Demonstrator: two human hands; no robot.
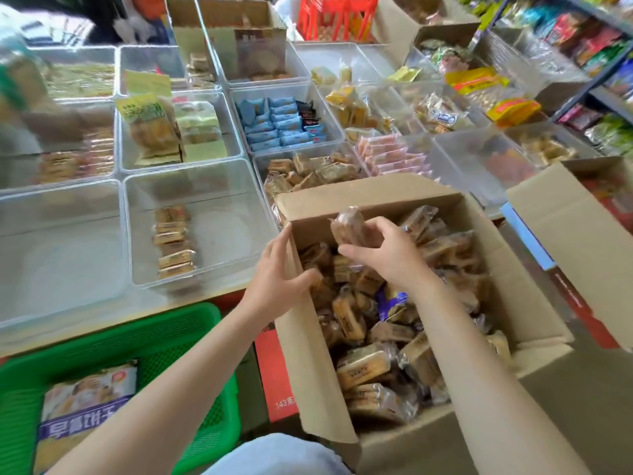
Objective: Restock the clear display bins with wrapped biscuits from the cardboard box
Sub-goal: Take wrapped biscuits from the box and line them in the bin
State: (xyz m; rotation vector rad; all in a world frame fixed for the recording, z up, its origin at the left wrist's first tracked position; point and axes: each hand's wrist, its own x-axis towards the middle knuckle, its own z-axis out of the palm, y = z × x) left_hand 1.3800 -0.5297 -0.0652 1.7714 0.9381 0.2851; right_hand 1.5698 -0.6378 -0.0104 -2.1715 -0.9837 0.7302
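1. Right hand (383, 255) is raised over the open cardboard box (507, 303), fingers curled round a wrapped biscuit (349, 228), which stands clear of the heap.
2. Left hand (277, 275) rests on the box's left wall, fingers loose and apart, holding nothing.
3. More biscuits fill the box below both hands.
4. A clear bin (137, 234) on the bench, left of the box, holds one short row.
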